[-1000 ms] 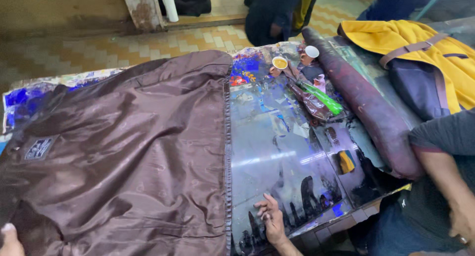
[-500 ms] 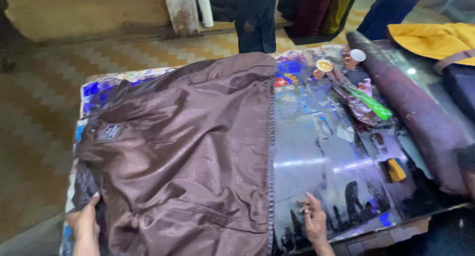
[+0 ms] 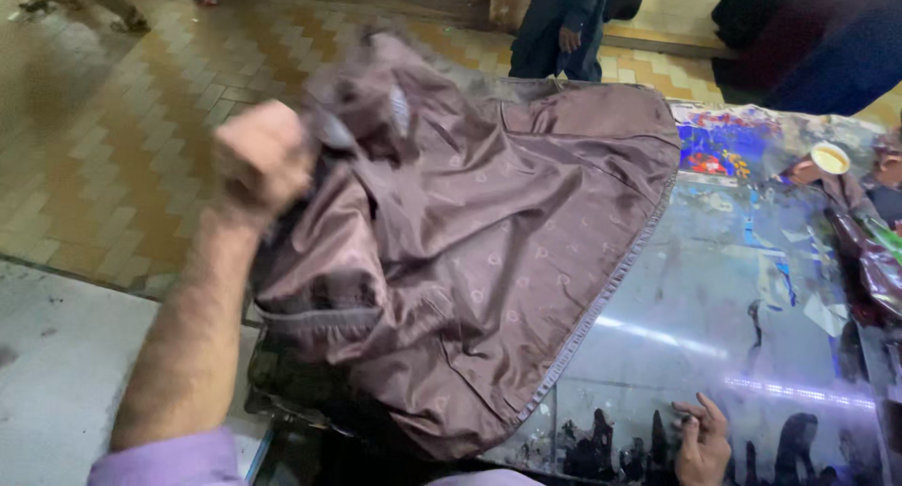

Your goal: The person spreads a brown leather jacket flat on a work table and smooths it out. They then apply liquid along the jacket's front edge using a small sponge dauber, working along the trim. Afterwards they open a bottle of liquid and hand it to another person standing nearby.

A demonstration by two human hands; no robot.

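1. Right hand (image 3: 703, 439): bottom edge of the view, resting on the glossy printed table top (image 3: 714, 336), near the hem of the brown satin garment (image 3: 489, 270). Fingers loosely curled, holding nothing; wrist cut off by the frame.
2. Lilac sleeve cuff (image 3: 174, 460): left forearm, bottom left of the garment, partly out of frame.
3. Left hand (image 3: 261, 157): raised at the garment's left end, closed into a fist on a bunch of the fabric. Motion-blurred; fingers can't be made out singly.
4. Brown satin garment: left half lifted and crumpled off the table, right half lying flat on it. Ribbed hem runs diagonally across the table. Small light label near the raised top edge is too blurred to make out.
5. Table top: the garment hides its left part; right edge cut off.
6. Small cup of tan liquid (image 3: 831, 157): on the table, right of the garment, well apart from it. Items beside it are cropped and unclear.
7. Beyond the garment: tiled floor (image 3: 103, 138); a standing person in dark trousers (image 3: 561, 26), only legs and one hand in view.
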